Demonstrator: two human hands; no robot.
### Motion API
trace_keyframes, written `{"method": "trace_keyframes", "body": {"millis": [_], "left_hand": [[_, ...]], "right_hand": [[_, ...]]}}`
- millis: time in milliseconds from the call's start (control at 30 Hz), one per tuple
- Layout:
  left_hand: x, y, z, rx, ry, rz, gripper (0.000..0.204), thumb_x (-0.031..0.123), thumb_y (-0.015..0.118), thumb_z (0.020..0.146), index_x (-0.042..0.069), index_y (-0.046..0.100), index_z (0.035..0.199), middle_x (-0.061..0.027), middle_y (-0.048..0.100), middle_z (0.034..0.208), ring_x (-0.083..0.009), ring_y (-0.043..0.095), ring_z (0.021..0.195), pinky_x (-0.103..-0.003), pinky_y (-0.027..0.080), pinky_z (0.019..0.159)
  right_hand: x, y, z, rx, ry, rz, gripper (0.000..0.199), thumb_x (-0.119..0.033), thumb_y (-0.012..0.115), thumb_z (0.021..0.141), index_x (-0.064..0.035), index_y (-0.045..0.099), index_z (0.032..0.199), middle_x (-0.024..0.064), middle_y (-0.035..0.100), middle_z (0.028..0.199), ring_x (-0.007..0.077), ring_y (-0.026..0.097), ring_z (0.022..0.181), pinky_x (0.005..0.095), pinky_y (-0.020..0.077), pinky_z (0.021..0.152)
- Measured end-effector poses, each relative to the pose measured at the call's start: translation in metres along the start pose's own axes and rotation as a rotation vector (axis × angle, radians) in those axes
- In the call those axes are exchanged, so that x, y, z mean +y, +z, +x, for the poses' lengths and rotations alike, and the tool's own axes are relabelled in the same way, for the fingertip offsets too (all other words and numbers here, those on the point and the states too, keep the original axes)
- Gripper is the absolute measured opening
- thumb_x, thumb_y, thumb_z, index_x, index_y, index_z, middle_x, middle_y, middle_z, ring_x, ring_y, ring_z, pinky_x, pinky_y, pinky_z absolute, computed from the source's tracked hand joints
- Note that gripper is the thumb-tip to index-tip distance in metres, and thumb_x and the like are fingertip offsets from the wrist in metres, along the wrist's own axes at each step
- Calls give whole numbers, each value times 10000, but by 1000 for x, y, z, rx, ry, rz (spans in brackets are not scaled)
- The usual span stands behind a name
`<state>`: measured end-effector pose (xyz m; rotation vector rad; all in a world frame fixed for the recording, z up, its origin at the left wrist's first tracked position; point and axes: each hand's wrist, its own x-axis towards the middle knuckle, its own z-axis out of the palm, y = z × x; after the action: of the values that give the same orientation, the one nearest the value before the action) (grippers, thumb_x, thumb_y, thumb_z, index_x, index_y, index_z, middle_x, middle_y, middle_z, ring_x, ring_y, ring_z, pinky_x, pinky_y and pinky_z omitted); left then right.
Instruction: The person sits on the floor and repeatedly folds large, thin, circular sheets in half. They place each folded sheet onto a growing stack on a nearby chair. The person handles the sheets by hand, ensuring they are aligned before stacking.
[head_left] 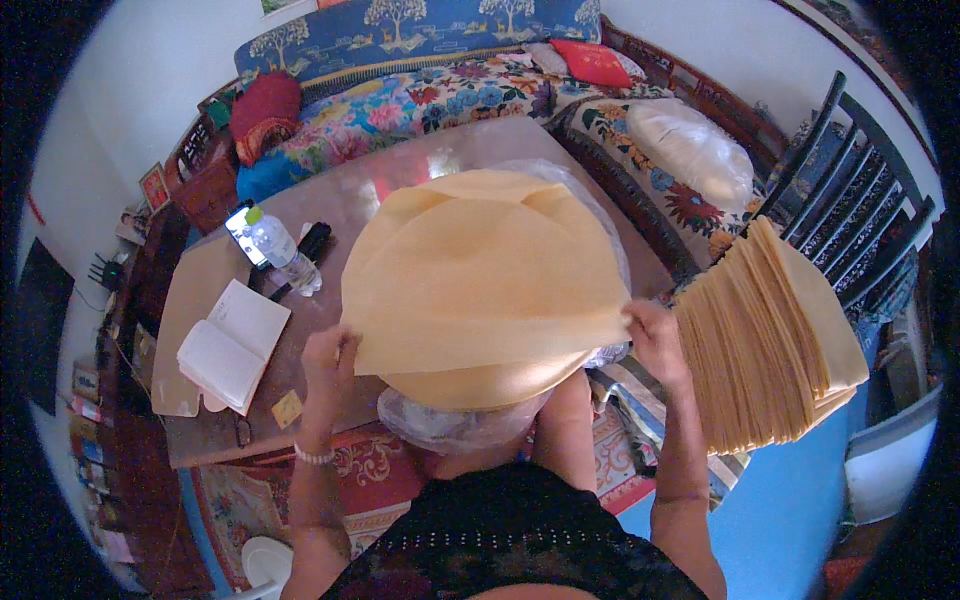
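A wide tan-yellow sheet (480, 335), thin like cloth or soft paper, is stretched between my two hands. My left hand (328, 362) pinches its near left corner, and my right hand (656, 338) pinches the near right one. Beneath and beyond it lies a rounded pile of the same tan material (485, 245), its far corners folded inward. Clear plastic wrapping (450, 425) shows under the pile, which overhangs the table's near edge above my lap. To the right of my right hand stands a tall stack of folded tan sheets (765, 345).
On the table (375, 440) to the left are an open notebook (235, 345), a plastic bottle (285, 252), a phone (243, 232) and a small dark object (315, 243). A flower-patterned sofa (420, 105) borders the far side. A black slatted chair (850, 190) stands at right.
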<state>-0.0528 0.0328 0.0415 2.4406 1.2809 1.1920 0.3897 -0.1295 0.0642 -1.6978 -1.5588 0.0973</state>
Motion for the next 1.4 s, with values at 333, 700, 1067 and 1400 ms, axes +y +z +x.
{"method": "trace_keyframes", "body": {"millis": [333, 700, 1067, 1400], "left_hand": [[-84, 128, 144, -268, -40, 28, 146, 202, 598, 811, 56, 594, 809, -148, 611, 700, -332, 595, 682, -415, 449, 605], [-99, 192, 174, -196, 13, 272, 154, 198, 599, 795, 46, 590, 818, -140, 616, 779, -320, 595, 771, -424, 446, 700], [21, 140, 45, -220, 261, 144, 552, 232, 694, 720, -1, 487, 1175, -235, 466, 1223, -404, 430, 1140, -494, 315, 992], [51, 159, 29, -235, 317, 164, 351, 155, 575, 771, -23, 507, 1066, -207, 514, 1136, -335, 478, 1089, -433, 361, 944]], "right_hand": [[120, 100, 148, -160, 32, -304, 225, -221, 536, 810, -8, 590, 765, 203, 611, 751, 408, 589, 738, 476, 475, 663], [138, 129, 167, -130, 93, -536, 188, -176, 508, 813, -31, 616, 763, 194, 638, 787, 380, 626, 729, 483, 489, 676], [70, 134, 5, 265, 469, 197, 251, -212, 630, 847, 31, 565, 849, 109, 566, 645, 172, 589, 533, 285, 449, 438], [52, 127, 64, 206, 1165, 1161, 260, -297, 623, 835, -54, 529, 830, 56, 509, 577, 142, 518, 442, 288, 414, 349]]}}
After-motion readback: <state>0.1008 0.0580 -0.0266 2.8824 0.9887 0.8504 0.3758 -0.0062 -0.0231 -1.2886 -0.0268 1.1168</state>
